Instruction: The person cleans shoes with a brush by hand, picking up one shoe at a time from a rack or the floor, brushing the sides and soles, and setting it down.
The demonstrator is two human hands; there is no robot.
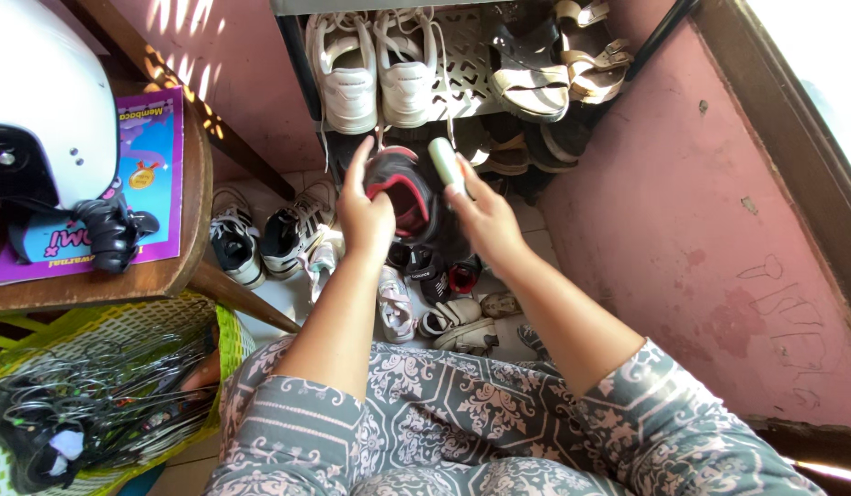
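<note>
My left hand (363, 213) grips a black shoe with a red lining (402, 188) by its left side and holds it up in front of a shoe rack. Beside that shoe, my right hand (485, 219) holds a small pale green brush (444, 162) against the shoe's right edge. Both forearms reach out from grey patterned sleeves (462, 422) at the bottom of the view.
The rack's shelf (464, 57) carries white sneakers (375, 69) and strappy sandals (559, 55). More shoes (260, 234) lie on the tiled floor below. At left a wooden stool (194, 193) bears a white helmet (44, 101) and a book; a green basket of hangers (95, 400) stands beneath. A pink wall (701, 230) is at right.
</note>
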